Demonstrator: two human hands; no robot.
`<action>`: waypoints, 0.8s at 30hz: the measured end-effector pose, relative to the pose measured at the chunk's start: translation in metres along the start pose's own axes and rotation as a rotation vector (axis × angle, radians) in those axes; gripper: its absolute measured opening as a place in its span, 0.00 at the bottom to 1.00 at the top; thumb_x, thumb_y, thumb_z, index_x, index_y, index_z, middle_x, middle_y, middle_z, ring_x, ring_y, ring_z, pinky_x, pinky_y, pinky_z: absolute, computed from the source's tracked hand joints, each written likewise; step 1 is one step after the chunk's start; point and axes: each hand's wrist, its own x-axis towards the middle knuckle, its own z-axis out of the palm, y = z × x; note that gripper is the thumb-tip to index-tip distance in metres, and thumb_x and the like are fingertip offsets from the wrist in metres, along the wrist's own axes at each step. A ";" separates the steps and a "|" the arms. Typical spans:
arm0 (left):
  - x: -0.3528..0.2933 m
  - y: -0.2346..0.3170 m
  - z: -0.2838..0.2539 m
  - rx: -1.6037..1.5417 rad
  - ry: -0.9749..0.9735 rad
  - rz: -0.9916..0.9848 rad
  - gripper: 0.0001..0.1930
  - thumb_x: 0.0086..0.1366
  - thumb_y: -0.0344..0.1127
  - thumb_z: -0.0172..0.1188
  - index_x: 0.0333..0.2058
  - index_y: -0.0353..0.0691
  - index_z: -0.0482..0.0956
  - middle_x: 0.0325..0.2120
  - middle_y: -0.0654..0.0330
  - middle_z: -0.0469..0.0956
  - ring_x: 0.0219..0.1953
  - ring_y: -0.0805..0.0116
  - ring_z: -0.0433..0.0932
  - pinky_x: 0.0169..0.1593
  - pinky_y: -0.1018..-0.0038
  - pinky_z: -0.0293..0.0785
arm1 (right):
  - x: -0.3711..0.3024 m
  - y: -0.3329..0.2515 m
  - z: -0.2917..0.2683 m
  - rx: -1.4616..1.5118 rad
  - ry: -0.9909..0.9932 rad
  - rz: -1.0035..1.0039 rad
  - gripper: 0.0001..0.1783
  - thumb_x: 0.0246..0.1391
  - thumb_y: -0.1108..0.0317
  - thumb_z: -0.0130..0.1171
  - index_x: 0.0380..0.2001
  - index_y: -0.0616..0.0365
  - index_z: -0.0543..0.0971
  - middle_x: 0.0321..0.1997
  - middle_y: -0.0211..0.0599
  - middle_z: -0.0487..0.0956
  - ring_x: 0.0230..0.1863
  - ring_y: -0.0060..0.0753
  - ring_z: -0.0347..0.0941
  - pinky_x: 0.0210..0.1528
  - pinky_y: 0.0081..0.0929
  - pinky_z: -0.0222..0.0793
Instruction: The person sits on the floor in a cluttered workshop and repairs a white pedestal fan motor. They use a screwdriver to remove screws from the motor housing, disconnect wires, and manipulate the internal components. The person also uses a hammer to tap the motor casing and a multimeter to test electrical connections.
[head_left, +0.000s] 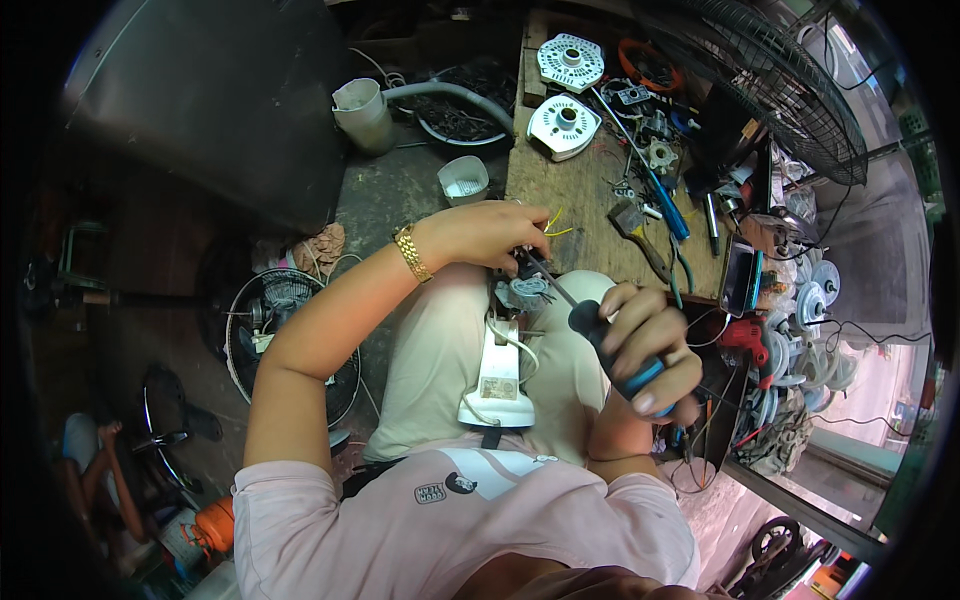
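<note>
My right hand [642,345] is wrapped around the blue and black handle of a screwdriver [562,292]. The shaft slants up and leftward to the fingertips of my left hand [490,235], which are closed on a small part mostly hidden behind them. Thin yellow wires [558,224] stick out beside those fingers. Just below hangs a loop of grey cable [528,290]. A white fan stand piece [500,375] with a label and a pale cord lies in my lap between my thighs.
On the wooden bench [560,190] at the right are white motor covers [570,62], a brush [632,225], pliers [683,265] and a blue-handled screwdriver [668,205]. Cups [462,180] stand left of it. A fan cage [290,340] is on the floor; a red drill [748,345] is at the right.
</note>
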 end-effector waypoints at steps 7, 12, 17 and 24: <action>0.002 0.001 -0.001 -0.036 0.008 0.008 0.23 0.43 0.24 0.70 0.42 0.42 0.81 0.41 0.57 0.72 0.45 0.56 0.75 0.49 0.64 0.71 | -0.014 -0.004 0.000 -0.013 0.193 -0.014 0.19 0.64 0.43 0.46 0.37 0.46 0.69 0.36 0.38 0.70 0.29 0.36 0.69 0.24 0.29 0.72; -0.001 0.002 -0.002 -0.031 -0.001 -0.014 0.24 0.43 0.25 0.70 0.43 0.42 0.81 0.42 0.58 0.72 0.45 0.56 0.75 0.48 0.64 0.72 | -0.007 0.004 0.003 -0.205 0.179 -0.156 0.17 0.60 0.44 0.51 0.34 0.45 0.68 0.32 0.38 0.69 0.34 0.37 0.67 0.27 0.28 0.72; 0.004 0.001 -0.004 -0.021 0.005 0.011 0.23 0.43 0.26 0.70 0.42 0.41 0.81 0.41 0.58 0.73 0.44 0.56 0.76 0.47 0.64 0.72 | -0.002 -0.007 -0.002 0.181 0.166 -0.006 0.25 0.55 0.39 0.56 0.30 0.50 0.68 0.29 0.46 0.76 0.31 0.39 0.71 0.29 0.31 0.70; 0.003 0.000 -0.002 0.045 0.010 0.028 0.22 0.42 0.28 0.71 0.41 0.40 0.81 0.40 0.59 0.74 0.43 0.57 0.76 0.45 0.63 0.72 | 0.002 -0.087 -0.019 -1.072 0.086 0.712 0.31 0.40 0.48 0.73 0.36 0.63 0.75 0.30 0.42 0.73 0.30 0.37 0.69 0.35 0.29 0.67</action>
